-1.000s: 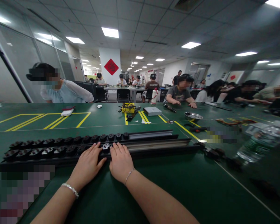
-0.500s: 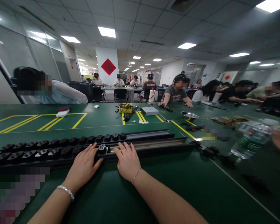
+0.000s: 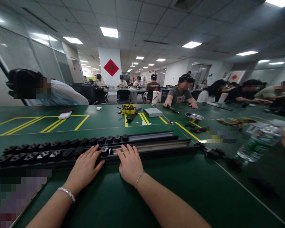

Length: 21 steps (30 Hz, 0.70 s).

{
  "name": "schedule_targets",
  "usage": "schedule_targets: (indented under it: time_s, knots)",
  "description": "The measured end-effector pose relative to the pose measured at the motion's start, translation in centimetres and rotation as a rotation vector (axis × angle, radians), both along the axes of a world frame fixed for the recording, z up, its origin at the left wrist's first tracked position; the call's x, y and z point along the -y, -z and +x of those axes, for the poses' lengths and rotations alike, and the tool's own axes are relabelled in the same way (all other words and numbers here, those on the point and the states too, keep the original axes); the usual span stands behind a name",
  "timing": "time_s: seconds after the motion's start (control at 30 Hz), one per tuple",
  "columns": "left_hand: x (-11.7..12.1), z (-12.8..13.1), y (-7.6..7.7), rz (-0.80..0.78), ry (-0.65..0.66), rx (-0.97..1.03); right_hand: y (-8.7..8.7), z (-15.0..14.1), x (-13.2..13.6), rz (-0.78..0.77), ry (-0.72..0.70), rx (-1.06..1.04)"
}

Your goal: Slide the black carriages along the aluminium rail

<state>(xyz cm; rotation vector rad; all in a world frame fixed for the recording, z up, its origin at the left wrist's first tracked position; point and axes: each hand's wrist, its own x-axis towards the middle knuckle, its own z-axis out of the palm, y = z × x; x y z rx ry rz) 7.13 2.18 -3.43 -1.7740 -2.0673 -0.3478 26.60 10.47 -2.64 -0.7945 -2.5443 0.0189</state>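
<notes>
Two long black rails (image 3: 154, 152) lie side by side across the green table, their left parts filled with rows of round black socket-like modules (image 3: 44, 155). My left hand (image 3: 84, 166) rests with fingers spread over the nearer rail, touching its row of modules. Just right of those fingertips sits a module with a white and silver top (image 3: 106, 150). My right hand (image 3: 131, 164) lies flat on the same rail, right of that module, its fingers apart and nothing held. The channel to the right of it shows a bare metallic strip.
Small black parts (image 3: 213, 153) lie off the rails' right end, near a water bottle (image 3: 257, 144). Farther back are a metal bowl (image 3: 194, 117), a grey box (image 3: 153, 112) and a yellow item with black cables (image 3: 128, 109). A co-worker (image 3: 180, 93) opposite touches a dark tool (image 3: 172, 109).
My right hand has slid right along the rail, away from the white-topped module. My left hand stays on the modules. The co-worker opposite has reached the dark tool.
</notes>
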Motion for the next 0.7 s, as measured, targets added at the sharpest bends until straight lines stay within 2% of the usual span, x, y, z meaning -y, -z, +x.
schedule_targets:
  time_s: [0.23,0.7]
  knots:
    - [0.15,0.07,-0.52,-0.039,0.022,0.038,0.08,-0.05,-0.03,-0.001,-0.001,-0.007]
    - [0.07,0.13,-0.55,-0.033,0.034,0.056,-0.12,0.06,0.09,-0.004,0.006,-0.011]
